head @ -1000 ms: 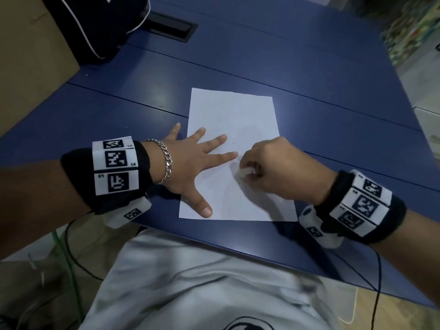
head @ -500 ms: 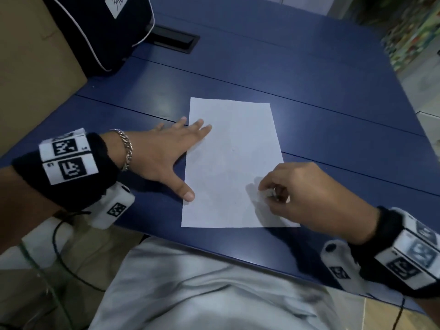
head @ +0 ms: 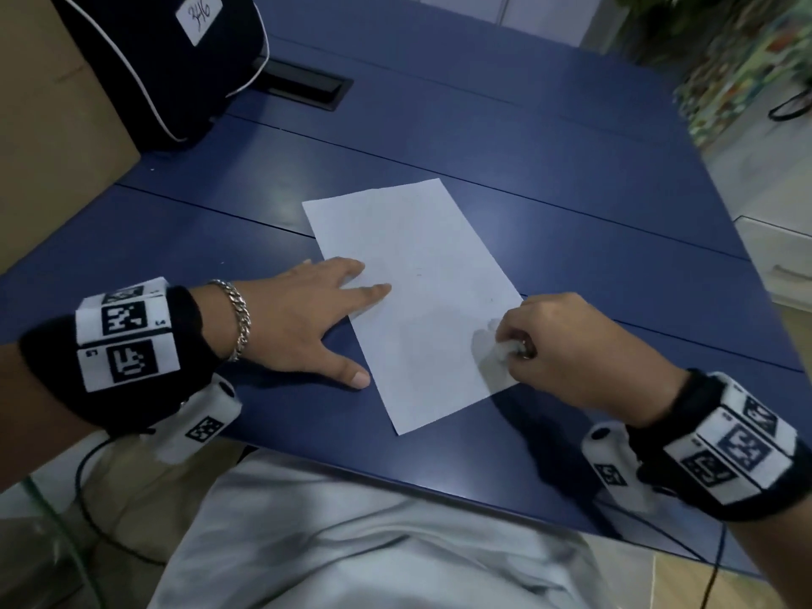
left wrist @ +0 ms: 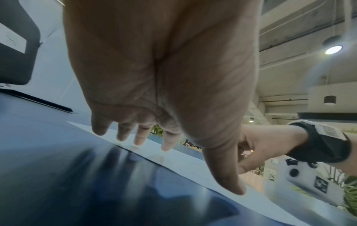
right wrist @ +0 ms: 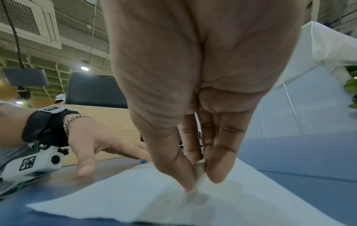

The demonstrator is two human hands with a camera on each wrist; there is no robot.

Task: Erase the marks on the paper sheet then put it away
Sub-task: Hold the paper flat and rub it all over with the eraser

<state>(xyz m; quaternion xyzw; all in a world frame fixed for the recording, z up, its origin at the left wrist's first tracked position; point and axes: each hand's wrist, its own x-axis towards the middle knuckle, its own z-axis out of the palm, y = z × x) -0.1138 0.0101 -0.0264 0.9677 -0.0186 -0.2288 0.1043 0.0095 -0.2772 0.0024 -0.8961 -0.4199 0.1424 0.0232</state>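
A white paper sheet (head: 422,301) lies on the blue table (head: 527,160), turned a little anticlockwise. Faint grey marks show near its middle. My left hand (head: 307,318) lies flat with straight fingers; two fingertips press the sheet's left edge and the thumb rests on the table. In the left wrist view the left hand (left wrist: 164,137) touches the paper sheet (left wrist: 173,159) with its fingertips. My right hand (head: 567,345) pinches a small white eraser (head: 505,347) against the sheet's right edge. The right wrist view shows the eraser (right wrist: 200,172) held between thumb and fingers, its tip on the paper sheet (right wrist: 135,195).
A black bag (head: 154,59) with a white label stands at the table's far left, beside a cardboard box (head: 48,138). A black cable hatch (head: 307,87) is set into the tabletop behind the sheet. The near table edge runs just above my lap.
The sheet has rotated anticlockwise. My left hand slid off the sheet's middle to its left edge. My right hand with the eraser moved from the centre to the right edge.
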